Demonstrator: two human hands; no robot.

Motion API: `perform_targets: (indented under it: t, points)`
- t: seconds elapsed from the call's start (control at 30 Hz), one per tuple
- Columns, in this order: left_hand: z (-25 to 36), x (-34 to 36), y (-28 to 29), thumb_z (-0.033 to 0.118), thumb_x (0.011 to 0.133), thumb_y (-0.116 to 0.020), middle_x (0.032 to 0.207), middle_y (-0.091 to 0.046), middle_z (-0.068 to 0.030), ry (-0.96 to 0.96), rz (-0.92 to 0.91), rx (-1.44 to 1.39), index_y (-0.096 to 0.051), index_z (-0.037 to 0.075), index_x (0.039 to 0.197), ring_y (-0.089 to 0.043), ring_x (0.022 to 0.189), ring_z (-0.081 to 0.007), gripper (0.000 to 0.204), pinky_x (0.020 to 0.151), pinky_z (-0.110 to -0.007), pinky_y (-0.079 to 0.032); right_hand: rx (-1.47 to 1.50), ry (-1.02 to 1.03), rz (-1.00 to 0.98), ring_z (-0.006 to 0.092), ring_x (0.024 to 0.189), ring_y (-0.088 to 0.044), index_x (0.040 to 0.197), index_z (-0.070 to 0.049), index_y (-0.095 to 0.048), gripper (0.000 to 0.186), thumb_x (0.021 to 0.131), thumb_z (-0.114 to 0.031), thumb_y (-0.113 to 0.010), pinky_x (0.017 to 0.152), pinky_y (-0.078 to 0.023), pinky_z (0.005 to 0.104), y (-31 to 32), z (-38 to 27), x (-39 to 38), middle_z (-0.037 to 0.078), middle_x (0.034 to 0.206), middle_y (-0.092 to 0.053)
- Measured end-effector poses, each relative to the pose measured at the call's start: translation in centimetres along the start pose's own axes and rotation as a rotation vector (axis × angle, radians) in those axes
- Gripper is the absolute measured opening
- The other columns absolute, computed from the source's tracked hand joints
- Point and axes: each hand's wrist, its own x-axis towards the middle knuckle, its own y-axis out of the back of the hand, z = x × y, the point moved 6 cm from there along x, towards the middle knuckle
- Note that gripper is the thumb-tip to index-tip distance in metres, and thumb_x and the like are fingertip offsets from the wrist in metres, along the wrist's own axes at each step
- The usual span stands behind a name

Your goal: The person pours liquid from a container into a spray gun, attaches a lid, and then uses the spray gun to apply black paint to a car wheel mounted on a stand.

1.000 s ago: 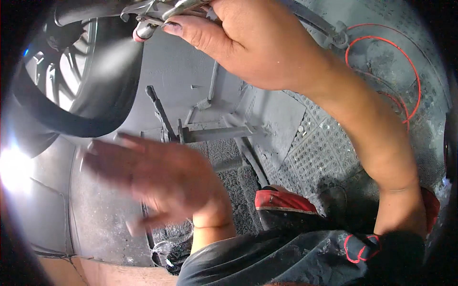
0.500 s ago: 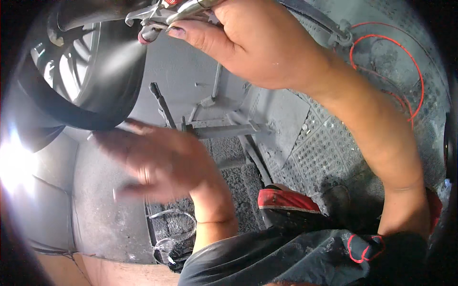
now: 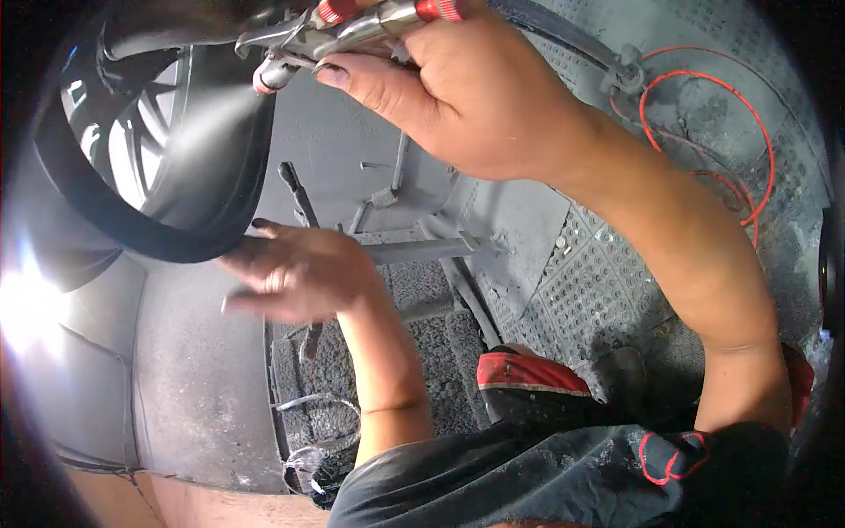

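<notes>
At the upper left hangs a dark wheel rim (image 3: 231, 163) with bright silver spokes showing through its opening. My right hand (image 3: 502, 101) is closed around a silver spray gun (image 3: 374, 28) with red knobs, its thumb along the body. From the gun's nozzle a pale mist fans down and left onto the inside of the rim. My left hand (image 3: 312, 271) is at the rim's lower edge, palm toward it, fingers apart and a little blurred. Its fingertips overlap the edge; whether they touch it I cannot tell. Dark stains mark some fingertips.
Below the rim stands a grey-coated metal frame (image 3: 414, 251). Dark shaggy matting (image 3: 422, 339) lies on the floor, with perforated mats (image 3: 585, 273) to the right. An orange-red hose (image 3: 768, 145) coils at the far right. A bright lamp (image 3: 31, 304) glares at the left.
The rim's lower edge sits slightly lower in view. My left hand has shifted right and blurs less. More of the spray gun shows, and its mist continues.
</notes>
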Motion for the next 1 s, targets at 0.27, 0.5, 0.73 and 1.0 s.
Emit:
perform_targets:
  t: [0.27, 0.5, 0.73, 1.0]
  points:
    - [9.3, -2.6, -2.6, 0.070, 0.097, -0.017, 0.168, -0.008, -0.0110, -0.208, -0.316, -0.223, -0.012, 0.004, 0.159, -0.002, 0.155, -0.0245, 0.091, 0.125, -0.047, 0.003, 0.003, 0.075, 0.127, 0.0300, 0.079, -0.072, 0.109, 0.010, -0.061, 0.029, 0.101, -0.017, -0.057, 0.068, -0.057, 0.0366, 0.9, 0.1, 0.2, 0.025, 0.109, -0.067]
    - [-2.7, 2.1, 3.6, 0.054, 0.106, -0.025, 0.161, -0.031, -0.0123, -0.036, 0.014, 0.139, -0.032, 0.003, 0.151, -0.022, 0.150, -0.0241, 0.069, 0.124, -0.046, -0.008, 0.030, 0.092, 0.179, 0.0296, 0.084, -0.071, 0.107, 0.010, -0.061, 0.029, 0.101, -0.018, -0.058, 0.073, -0.056, 0.0371, 0.5, 0.2, 0.5, 0.024, 0.107, -0.068]
    - [9.6, -4.1, -4.9, 0.069, 0.099, -0.010, 0.166, -0.017, -0.0148, -0.175, -0.297, -0.292, -0.018, 0.000, 0.157, -0.009, 0.155, -0.0262, 0.091, 0.125, -0.045, -0.003, 0.084, 0.158, 0.261, 0.0303, 0.081, -0.070, 0.105, 0.009, -0.062, 0.027, 0.101, -0.018, -0.058, 0.073, -0.055, 0.0382, 0.8, 0.3, 0.3, 0.021, 0.097, -0.068]
    - [-0.8, 1.7, 4.9, 0.058, 0.105, -0.015, 0.161, -0.030, -0.0136, -0.089, -0.022, 0.227, -0.030, 0.000, 0.153, -0.020, 0.152, -0.0229, 0.077, 0.124, -0.043, -0.008, -0.026, 0.147, 0.223, 0.0324, 0.087, -0.070, 0.098, 0.010, -0.063, 0.030, 0.101, -0.019, -0.058, 0.079, -0.055, 0.0394, 0.5, 0.2, 0.5, 0.026, 0.106, -0.068]
